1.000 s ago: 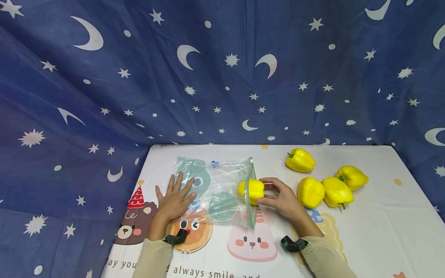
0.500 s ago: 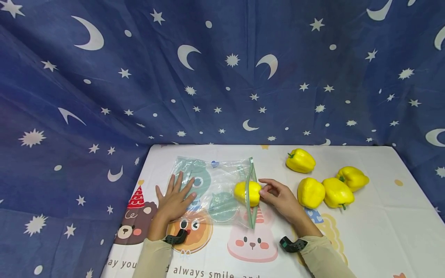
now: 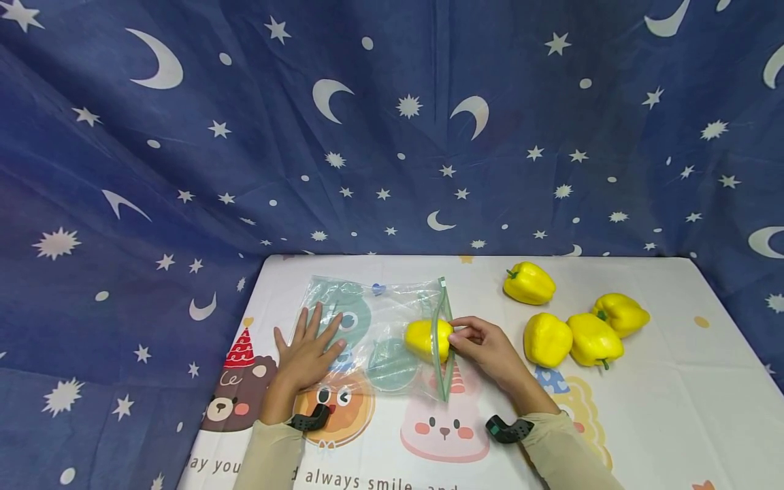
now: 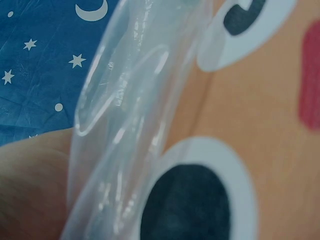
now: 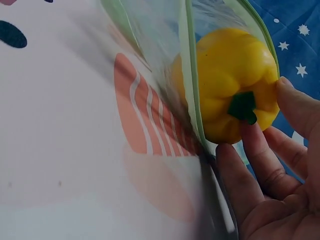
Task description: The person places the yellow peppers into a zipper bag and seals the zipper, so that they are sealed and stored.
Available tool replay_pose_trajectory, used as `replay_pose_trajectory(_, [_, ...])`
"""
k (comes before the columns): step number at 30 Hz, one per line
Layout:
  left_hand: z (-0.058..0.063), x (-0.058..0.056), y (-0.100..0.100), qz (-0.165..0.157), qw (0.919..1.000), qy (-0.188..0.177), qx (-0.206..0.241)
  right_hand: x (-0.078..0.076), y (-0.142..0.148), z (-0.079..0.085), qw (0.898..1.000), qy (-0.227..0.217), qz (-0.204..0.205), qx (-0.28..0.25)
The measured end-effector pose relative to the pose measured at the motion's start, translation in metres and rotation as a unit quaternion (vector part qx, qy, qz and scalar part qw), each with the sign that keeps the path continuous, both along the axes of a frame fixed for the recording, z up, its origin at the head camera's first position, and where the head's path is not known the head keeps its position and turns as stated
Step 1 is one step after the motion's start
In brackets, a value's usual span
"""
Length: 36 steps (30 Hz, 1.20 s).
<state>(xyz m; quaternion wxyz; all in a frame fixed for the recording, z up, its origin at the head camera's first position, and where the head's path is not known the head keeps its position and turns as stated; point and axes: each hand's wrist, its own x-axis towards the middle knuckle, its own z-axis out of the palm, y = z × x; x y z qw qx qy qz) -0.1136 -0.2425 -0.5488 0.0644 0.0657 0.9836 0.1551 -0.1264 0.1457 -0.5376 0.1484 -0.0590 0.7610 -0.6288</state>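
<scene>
My left hand (image 3: 309,357) lies flat with spread fingers on a clear zip bag (image 3: 398,299), on its left part. The bag's green-edged mouth (image 5: 192,75) faces right and gapes. A yellow bell pepper (image 3: 422,338) sits in that mouth, its larger part inside the bag and its green stem (image 5: 243,106) turned toward my right hand (image 3: 490,350). Thumb and fingertips of the right hand hold the pepper round its stem end, at the bag's opening. In the left wrist view, crumpled film (image 4: 120,115) covers part of the scene and only a bit of the hand shows.
To the right lie more yellow bell peppers: one at the back (image 3: 529,283), and a cluster with a near left one (image 3: 548,340), a middle one (image 3: 595,339) and a right one (image 3: 621,314). A cartoon-printed cloth (image 3: 674,408) covers the table; a starry blue curtain (image 3: 380,136) hangs behind.
The right hand and the bell pepper have moved left, so more of the pepper is inside the bag. The left hand and the other peppers have stayed put.
</scene>
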Motion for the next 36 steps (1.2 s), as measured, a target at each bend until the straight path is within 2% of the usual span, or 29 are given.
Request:
replay_pose_trajectory(14, [-0.003, -0.001, -0.001, 0.0, 1.0, 0.005, 0.001, -0.003, -0.012, 0.001, 1.0, -0.001, 0.022, -0.016])
replay_pose_trajectory(21, [-0.002, -0.001, -0.001, 0.001, 1.0, -0.002, 0.0, -0.006, -0.019, 0.002, 1.0, 0.003, 0.021, -0.003])
replay_pose_trajectory(36, [-0.002, -0.002, -0.001, 0.0, 1.0, -0.008, -0.006, -0.011, -0.031, 0.004, 0.999, 0.003, 0.054, -0.003])
